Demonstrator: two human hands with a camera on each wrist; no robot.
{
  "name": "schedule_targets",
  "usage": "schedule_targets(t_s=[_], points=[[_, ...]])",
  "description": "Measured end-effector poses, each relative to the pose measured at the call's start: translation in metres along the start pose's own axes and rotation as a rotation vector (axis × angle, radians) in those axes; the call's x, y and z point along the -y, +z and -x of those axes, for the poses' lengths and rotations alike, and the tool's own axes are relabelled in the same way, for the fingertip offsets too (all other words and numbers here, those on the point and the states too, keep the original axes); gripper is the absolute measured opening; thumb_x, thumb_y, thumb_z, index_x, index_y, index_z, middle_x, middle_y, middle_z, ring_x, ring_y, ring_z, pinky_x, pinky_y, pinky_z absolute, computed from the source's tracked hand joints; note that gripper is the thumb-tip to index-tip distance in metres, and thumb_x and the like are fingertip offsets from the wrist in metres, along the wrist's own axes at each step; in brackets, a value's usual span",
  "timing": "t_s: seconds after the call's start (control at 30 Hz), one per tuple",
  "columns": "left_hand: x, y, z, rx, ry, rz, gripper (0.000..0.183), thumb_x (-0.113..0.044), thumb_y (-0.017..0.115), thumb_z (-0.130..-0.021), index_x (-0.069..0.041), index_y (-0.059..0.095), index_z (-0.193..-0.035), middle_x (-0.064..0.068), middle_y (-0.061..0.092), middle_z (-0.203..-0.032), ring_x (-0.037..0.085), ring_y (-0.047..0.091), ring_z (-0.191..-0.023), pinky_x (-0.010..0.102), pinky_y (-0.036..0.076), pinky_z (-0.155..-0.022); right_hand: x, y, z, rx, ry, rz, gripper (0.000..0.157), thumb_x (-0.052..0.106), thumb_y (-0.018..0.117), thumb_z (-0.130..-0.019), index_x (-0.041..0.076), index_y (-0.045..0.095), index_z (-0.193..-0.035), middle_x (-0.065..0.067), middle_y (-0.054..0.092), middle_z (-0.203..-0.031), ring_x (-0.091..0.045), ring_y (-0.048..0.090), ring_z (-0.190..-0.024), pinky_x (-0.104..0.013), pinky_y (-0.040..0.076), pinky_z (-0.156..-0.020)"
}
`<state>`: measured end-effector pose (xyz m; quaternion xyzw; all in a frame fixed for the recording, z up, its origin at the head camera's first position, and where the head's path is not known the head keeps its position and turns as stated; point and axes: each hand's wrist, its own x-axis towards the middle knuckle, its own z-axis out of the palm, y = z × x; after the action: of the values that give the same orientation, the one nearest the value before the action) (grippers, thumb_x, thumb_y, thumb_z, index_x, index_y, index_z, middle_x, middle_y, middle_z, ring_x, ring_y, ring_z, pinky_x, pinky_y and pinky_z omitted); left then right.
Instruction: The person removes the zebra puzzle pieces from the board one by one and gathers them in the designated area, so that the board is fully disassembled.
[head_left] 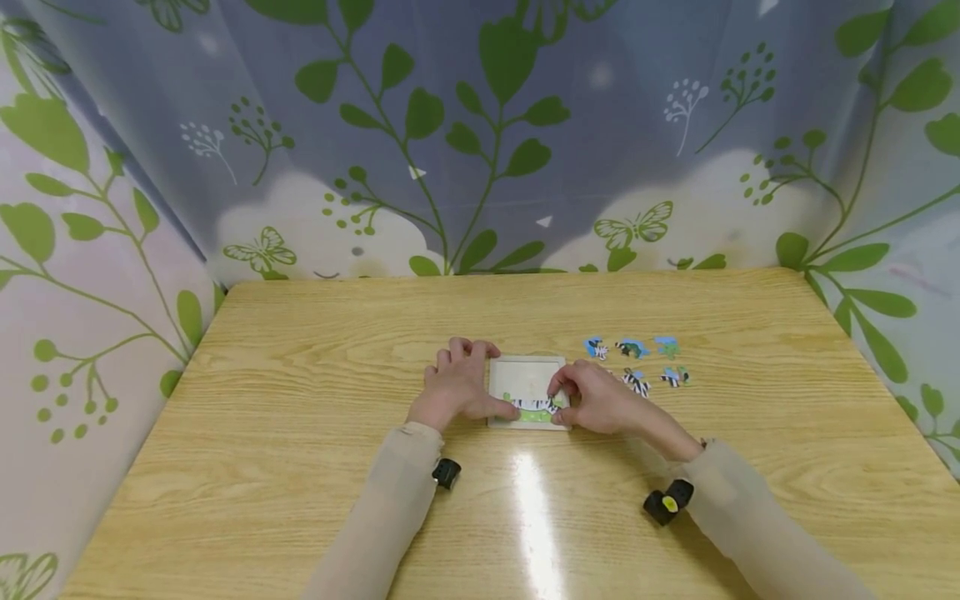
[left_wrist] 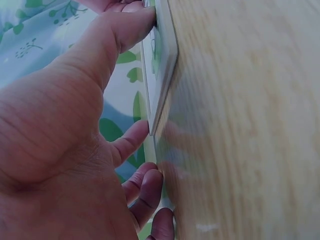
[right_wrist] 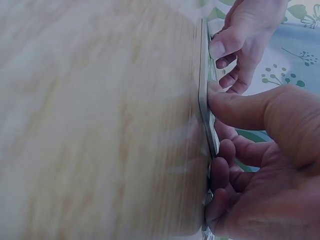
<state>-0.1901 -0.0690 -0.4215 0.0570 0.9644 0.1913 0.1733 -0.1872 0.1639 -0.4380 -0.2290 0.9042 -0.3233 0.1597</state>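
A small jigsaw tray (head_left: 528, 360) with a pale raised frame lies on the table between both hands. Along its lower part sit joined puzzle pieces (head_left: 534, 415) with green grass and black-and-white stripes; the upper part shows bare backing. My left hand (head_left: 459, 385) is spread at the tray's left side, its thumb resting on the lower left pieces and its index finger by the top left corner. At the right side, my right hand (head_left: 600, 398) pinches a striped puzzle piece (head_left: 553, 403) between thumb and index finger, down at the tray. Its other fingers curl beside the frame.
Several loose puzzle pieces (head_left: 632, 348) in blue, green and zebra stripes lie right of the tray, some partly behind my right hand. The wood-grain table (head_left: 315, 375) meets a leaf-patterned curtain (head_left: 465, 192) at its back and sides.
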Motion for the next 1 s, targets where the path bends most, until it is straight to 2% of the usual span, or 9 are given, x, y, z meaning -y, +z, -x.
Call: schedule_targets(t_s=[0.3,0.53,0.67,0.9,1.0], points=[[0.000,0.000,0.000,0.002,-0.013,0.006,0.089,-0.057,0.088,-0.072,-0.031,0.043,-0.143,0.012,0.030,-0.155,0.034,0.037,-0.131,0.053,0.035,-0.108,0.002,0.001,0.002,-0.003,0.001,0.017,0.024,0.012,0.080,-0.086,0.005,0.066,-0.104,-0.006,0.055,-0.088,-0.017,0.046,-0.083,-0.031,0.037,-0.077],[-0.002,0.000,0.000,0.002,-0.017,0.000,0.088,-0.057,0.087,-0.073,-0.030,0.042,-0.143,0.013,0.030,-0.155,0.034,0.037,-0.130,0.053,0.035,-0.107,0.005,0.002,0.003,-0.012,0.034,0.029,0.024,0.013,0.080,-0.087,0.006,0.066,-0.105,-0.006,0.055,-0.092,-0.018,0.046,-0.085,-0.033,0.037,-0.079],[-0.005,0.002,-0.002,0.000,-0.018,-0.036,0.089,-0.063,0.084,-0.074,-0.027,0.041,-0.143,0.012,0.031,-0.154,0.033,0.038,-0.127,0.053,0.037,-0.104,0.006,0.002,0.004,-0.011,0.051,0.025,0.025,0.014,0.080,-0.088,0.006,0.066,-0.107,-0.007,0.056,-0.095,-0.019,0.047,-0.087,-0.034,0.038,-0.081],[-0.012,0.007,-0.002,-0.021,-0.028,-0.146,0.103,-0.076,0.079,-0.069,-0.021,0.039,-0.146,0.014,0.035,-0.146,0.034,0.040,-0.122,0.056,0.041,-0.101,0.006,0.003,0.002,-0.001,0.072,0.007,0.027,0.015,0.081,-0.087,0.005,0.067,-0.108,-0.007,0.058,-0.098,-0.019,0.050,-0.089,-0.034,0.040,-0.083],[-0.015,0.008,-0.003,-0.029,-0.032,-0.156,0.104,-0.077,0.079,-0.069,-0.020,0.039,-0.146,0.015,0.036,-0.144,0.035,0.040,-0.121,0.056,0.041,-0.101,0.005,0.002,0.002,0.000,0.078,0.001,0.028,0.014,0.081,-0.086,0.005,0.067,-0.108,-0.007,0.058,-0.098,-0.019,0.049,-0.089,-0.034,0.040,-0.082]])
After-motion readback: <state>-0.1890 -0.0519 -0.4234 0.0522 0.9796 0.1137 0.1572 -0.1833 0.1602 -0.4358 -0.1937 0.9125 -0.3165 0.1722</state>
